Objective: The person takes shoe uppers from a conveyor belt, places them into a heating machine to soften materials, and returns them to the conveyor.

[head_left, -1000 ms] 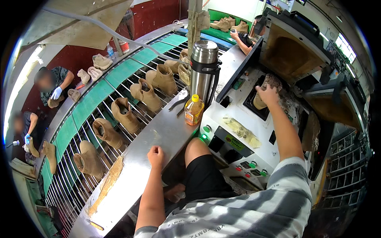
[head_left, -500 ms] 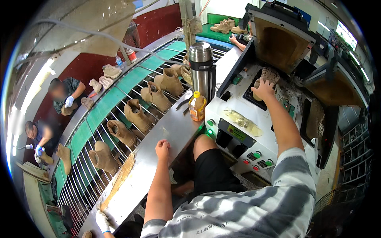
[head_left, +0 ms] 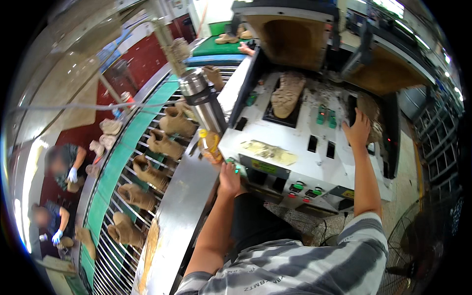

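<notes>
Hands | left hand [head_left: 229, 178] fingers curled at machine [head_left: 300, 147] corner, beside small bottle [head_left: 209, 146] (bracing, likely) | right hand [head_left: 357, 132] spread flat on dark pad [head_left: 352, 109], boot [head_left: 286, 93] beyond.

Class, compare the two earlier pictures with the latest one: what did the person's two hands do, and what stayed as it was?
The left hand left the steel ledge and moved forward to the white machine's front corner, beside the yellow bottle. The right hand shifted off the tan boot upper to the dark pad on the right. Neither hand visibly grips anything. The steel flask, bottle and boots on the conveyor stayed put.
</notes>
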The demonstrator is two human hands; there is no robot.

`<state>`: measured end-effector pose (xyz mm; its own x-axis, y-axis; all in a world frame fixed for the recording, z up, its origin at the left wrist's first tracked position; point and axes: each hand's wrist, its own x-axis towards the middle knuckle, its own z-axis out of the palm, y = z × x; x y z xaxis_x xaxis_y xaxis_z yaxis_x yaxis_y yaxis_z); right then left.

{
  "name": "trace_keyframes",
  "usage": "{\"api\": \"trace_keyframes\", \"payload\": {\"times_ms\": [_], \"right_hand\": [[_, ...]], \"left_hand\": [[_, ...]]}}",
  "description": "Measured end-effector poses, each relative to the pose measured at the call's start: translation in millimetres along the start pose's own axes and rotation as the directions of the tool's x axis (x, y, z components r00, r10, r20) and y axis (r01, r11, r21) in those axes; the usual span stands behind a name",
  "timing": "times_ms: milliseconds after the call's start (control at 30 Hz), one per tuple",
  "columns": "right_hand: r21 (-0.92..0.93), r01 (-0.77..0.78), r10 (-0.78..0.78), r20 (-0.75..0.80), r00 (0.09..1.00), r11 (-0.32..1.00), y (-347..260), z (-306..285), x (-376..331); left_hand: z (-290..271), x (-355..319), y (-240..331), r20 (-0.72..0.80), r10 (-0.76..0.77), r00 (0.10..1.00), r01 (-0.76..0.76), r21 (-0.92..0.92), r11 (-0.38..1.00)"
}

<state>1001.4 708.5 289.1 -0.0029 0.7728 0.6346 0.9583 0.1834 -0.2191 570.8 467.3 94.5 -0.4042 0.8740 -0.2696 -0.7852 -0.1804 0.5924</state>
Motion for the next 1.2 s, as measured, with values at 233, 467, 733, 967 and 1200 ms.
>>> {"api": "trace_keyframes", "payload": {"times_ms": [233,467,733,967,1200], "right_hand": [[-0.224,-0.542,0.58,0.444,0.683,0.81,114,-35,48],[-0.022,-0.538,0.491,0.442,0.75,0.842,111,-9,70],[0.18,-0.483,0.486,0.031,0.874,0.857,59,-102,32],[0.8,-0.097,0.348,-0.145,0.926,0.591,71,-158,-88],[0.961,-0.198,-0.12,0.177,0.977,-0.194,-35,-119,-176]], "left_hand": [[-36,-42,8,-0.015,-0.046,0.999,0.047,0.07,0.996],[-76,-88,21,-0.093,0.002,0.996,0.004,0.058,0.998],[-116,-157,62,-0.123,0.101,0.987,-0.092,0.076,0.993],[-90,-209,40,0.087,0.029,0.996,-0.034,0.053,0.998],[55,-220,11,0.651,-0.116,0.75,-0.231,0.423,0.876]]}}
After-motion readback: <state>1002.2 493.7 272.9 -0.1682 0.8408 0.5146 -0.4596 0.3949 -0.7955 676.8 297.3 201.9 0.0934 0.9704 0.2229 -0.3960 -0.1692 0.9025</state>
